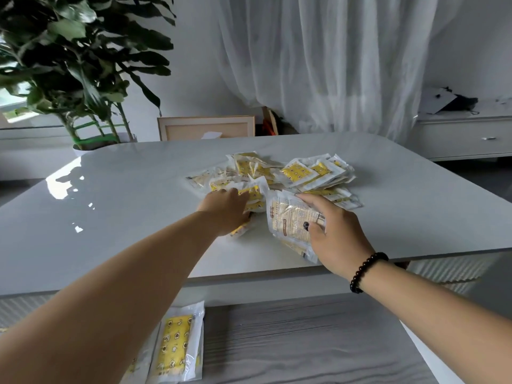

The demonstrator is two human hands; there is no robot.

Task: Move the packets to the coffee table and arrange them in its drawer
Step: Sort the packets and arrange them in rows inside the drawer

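Observation:
A loose heap of clear packets with yellow patterned inserts (299,173) lies on the glossy white coffee table (124,206). My left hand (227,212) reaches into the near left of the heap, its fingers curled round a few packets (249,194). My right hand (332,234) grips a small stack of packets (288,220) at the heap's near edge, thumb on top. Below the tabletop the open drawer (291,342) has a grey wood-grain floor, and a few packets (177,345) lie flat at its left side, partly behind my left forearm.
A large potted plant (77,65) stands behind the table's far left corner. A framed board (206,128) leans behind the table, with sheer white curtains (332,59) beyond. A white cabinet (465,134) with dark clutter on top stands at the right.

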